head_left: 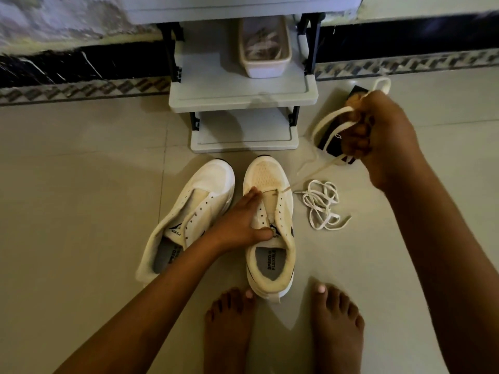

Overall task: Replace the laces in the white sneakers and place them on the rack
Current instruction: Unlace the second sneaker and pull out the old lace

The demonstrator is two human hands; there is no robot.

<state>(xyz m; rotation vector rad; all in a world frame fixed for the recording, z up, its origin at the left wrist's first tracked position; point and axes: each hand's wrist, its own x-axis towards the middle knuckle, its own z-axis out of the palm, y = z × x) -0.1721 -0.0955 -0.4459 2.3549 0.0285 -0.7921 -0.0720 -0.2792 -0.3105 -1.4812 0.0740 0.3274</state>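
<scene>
Bare feet on tile, toes just behind right sneaker. Left hand pressing down over its eyelet rows, thumb curled at tongue. Lace running from lowest eyelets up into right hand, fist closed round bunched loops. Left sneaker beside it, unlaced. Loose lace pile just right of shoe. Rack ahead, tub on shelf. Probably early threading or pulling out; next, draw the ends even, then cross upward.
</scene>
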